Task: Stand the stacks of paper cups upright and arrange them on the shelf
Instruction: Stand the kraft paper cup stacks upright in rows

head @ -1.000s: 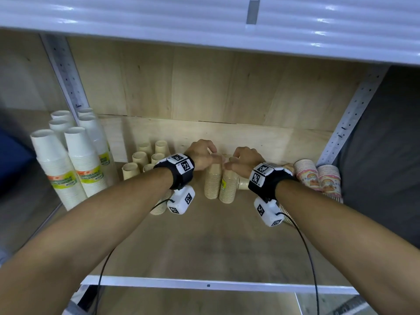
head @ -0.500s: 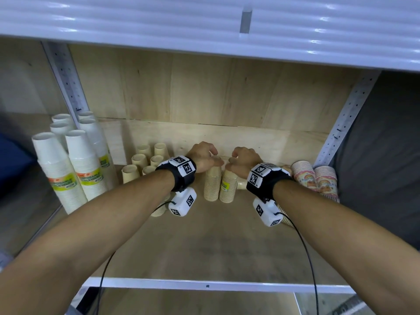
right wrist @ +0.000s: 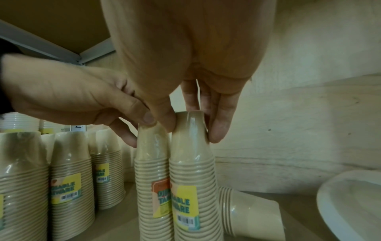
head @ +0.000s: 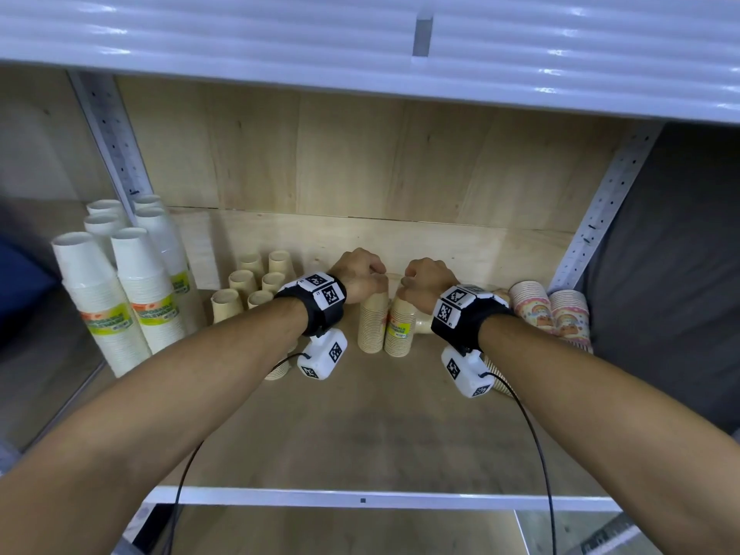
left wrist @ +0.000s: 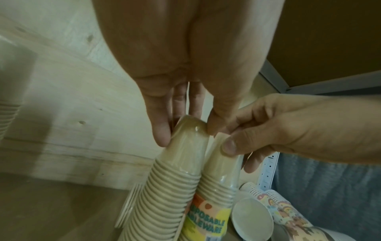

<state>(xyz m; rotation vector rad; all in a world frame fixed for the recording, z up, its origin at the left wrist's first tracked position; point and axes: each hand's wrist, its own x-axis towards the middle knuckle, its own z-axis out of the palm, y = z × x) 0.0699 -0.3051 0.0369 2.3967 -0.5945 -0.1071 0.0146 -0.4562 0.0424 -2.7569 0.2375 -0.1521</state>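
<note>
Two hands side by side, L hand (head: pixel 357 274) pinching top of left beige stack (head: pixel 372 324), R hand (head: pixel 425 279) pinching right beige stack (head: pixel 401 328)

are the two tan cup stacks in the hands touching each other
Touching: the right wrist view shows the left stack and right stack pressed side by side, no gap.

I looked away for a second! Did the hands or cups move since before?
Nothing visibly moved. The left hand still pinches the top of the left tan stack, the right hand the right tan stack; both stand upright, side by side on the shelf.
</note>
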